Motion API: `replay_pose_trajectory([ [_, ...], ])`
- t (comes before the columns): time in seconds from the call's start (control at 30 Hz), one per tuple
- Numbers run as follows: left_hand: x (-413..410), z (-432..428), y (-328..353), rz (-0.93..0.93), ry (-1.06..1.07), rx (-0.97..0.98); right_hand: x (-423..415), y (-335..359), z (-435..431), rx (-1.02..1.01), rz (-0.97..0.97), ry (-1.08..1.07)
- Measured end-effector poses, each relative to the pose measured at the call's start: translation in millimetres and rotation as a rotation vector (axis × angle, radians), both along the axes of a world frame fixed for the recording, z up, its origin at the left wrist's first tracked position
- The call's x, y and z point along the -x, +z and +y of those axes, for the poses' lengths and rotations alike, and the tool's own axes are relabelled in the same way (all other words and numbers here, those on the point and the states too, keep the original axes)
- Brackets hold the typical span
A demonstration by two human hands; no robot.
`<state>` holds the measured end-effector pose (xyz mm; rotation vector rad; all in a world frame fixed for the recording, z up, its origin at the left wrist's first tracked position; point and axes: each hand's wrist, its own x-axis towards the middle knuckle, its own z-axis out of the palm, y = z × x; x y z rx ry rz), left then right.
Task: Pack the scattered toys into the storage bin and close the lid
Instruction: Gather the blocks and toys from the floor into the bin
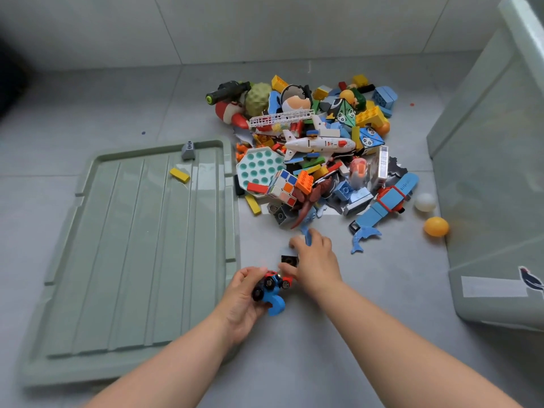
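Left hand (245, 293) grasps a small blue-and-red wheeled toy (269, 287); right hand (313, 260) pinches a dark square block (289, 260) off the floor. Light, rigid plastic; grip by the sides. The pale green translucent storage bin (497, 172) stands right

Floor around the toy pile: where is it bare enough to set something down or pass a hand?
Bare floor lies behind the toy pile up to the wall, and left of it beyond the lid's far edge. The strip between lid and storage bin is open nearest the camera, where the left hand and right hand work. Crowded: between pile and bin, two balls.
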<state>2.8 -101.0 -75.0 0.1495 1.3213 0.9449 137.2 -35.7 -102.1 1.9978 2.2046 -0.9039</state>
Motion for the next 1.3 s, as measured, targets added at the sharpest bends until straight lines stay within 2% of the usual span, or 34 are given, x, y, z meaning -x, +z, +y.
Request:
replay_pose_trajectory([
  [0.17,-3,-2,-3,0.033,-0.033,0.055,-15,-9,-5,-0.074,0.137,-0.161],
  [0.3,-9,1,-5,0.058,-0.016,0.084,-26,-13,-5,-0.073,0.137,-0.125],
  [0.37,-11,5,-4,0.053,0.002,0.099,-30,-14,-8,-0.089,0.185,-0.175],
  [0.47,-14,11,-3,0.014,0.04,0.122,-30,-7,-18,-0.074,0.458,-0.481],
  [0.53,-18,15,-3,-0.023,0.053,0.121,-23,2,-31,-0.066,0.582,-0.554],
  [0.6,-22,19,-3,-0.059,0.046,0.111,-10,15,-48,-0.056,0.611,-0.467],
  [0.77,-32,21,-6,-0.12,0.063,0.107,21,37,-74,-0.072,0.441,-0.099],
  [0.83,-32,21,-6,-0.079,0.107,0.124,20,42,-73,0.01,0.591,-0.12],
  [0.9,-29,25,-8,0.019,0.109,0.126,8,38,-60,-0.017,0.751,-0.286],
  [0.93,-28,26,-9,0.071,0.104,0.125,-1,31,-50,-0.082,0.732,-0.406],
  [1.0,-27,27,-10,0.093,0.111,0.132,-17,15,-31,-0.158,0.464,-0.499],
  [1.07,-28,27,-6,0.033,0.132,0.148,-25,-1,-19,-0.106,0.155,-0.339],
  [1.13,-28,28,-2,-0.036,0.164,0.149,-27,-12,-15,-0.074,0.017,-0.178],
  [1.17,-27,29,-1,-0.064,0.176,0.145,-28,-14,-14,-0.072,0.006,-0.193],
  [1.23,-25,31,0,-0.104,0.191,0.14,-36,-11,-13,-0.066,0.086,-0.391],
  [1.3,-25,31,0,-0.125,0.195,0.129,-38,0,-18,-0.06,0.324,-0.635],
])
